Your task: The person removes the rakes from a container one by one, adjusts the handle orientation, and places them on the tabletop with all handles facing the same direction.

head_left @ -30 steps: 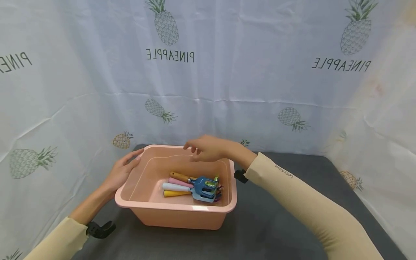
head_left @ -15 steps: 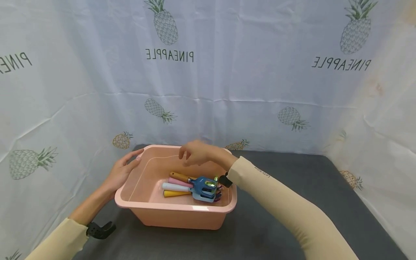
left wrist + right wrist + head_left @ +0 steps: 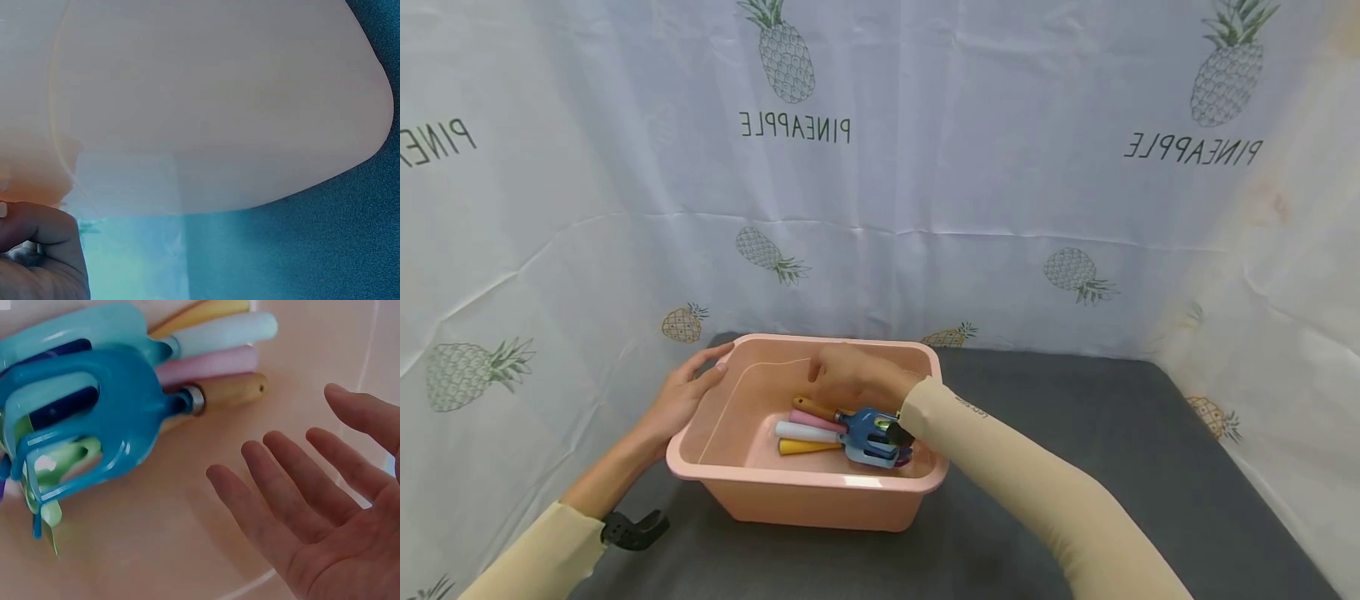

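A pink plastic basin (image 3: 797, 477) holds a pile of small garden hand rakes. On top lies a blue hand rake (image 3: 134, 406) with a wooden handle (image 3: 234, 392). Under it show a light-blue one with a white handle (image 3: 225, 334), a pink handle (image 3: 209, 365) and a yellow handle (image 3: 808, 447). My left hand (image 3: 679, 404) grips the basin's left rim, thumb and fingers on either side. My right hand (image 3: 850, 371) reaches inside the basin over the pile. In the right wrist view its fingers (image 3: 284, 484) are spread, apart from the wooden handle, with nothing in them.
The basin stands on a dark grey table (image 3: 1060, 433). A white pineapple-print curtain (image 3: 910, 167) encloses the back and both sides. A green piece (image 3: 53, 462) shows beneath the blue rake's tines. Black straps (image 3: 634, 531) circle the wrists.
My right hand has moved left and down, from above the basin's back rim to inside it. My left hand, the basin and the rakes have stayed in place.
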Motion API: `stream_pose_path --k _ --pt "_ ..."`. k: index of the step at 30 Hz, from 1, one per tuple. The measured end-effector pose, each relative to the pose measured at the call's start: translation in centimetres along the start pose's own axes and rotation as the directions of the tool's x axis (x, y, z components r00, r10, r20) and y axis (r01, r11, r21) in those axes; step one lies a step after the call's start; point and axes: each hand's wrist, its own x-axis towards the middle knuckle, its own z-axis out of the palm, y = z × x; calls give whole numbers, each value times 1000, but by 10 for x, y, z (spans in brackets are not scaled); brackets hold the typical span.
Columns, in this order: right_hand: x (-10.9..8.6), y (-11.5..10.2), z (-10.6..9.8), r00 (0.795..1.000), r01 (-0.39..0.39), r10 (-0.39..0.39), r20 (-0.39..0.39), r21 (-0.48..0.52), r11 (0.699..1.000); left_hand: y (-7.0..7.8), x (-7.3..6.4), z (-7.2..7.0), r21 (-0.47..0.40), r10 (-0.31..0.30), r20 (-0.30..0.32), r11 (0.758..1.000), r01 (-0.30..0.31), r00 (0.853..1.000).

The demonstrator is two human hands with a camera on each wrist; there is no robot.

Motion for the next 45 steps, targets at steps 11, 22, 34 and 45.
stream_pose_path --k 11,22,34,45 --pt "20 4 9 1000 -19 19 2 -61 998 0 1 0 -6 -5 -2 1000 5 1000" --pt "27 7 15 999 -25 24 42 10 1000 0 1 -1 23 -9 -14 1000 9 1000" --pt "46 17 26 1000 28 -25 19 -222 975 0 1 -1 40 7 -22 999 -6 1000" --pt "45 19 35 982 162 -187 -10 -447 879 2 0 -1 27 17 -13 999 -17 1000"
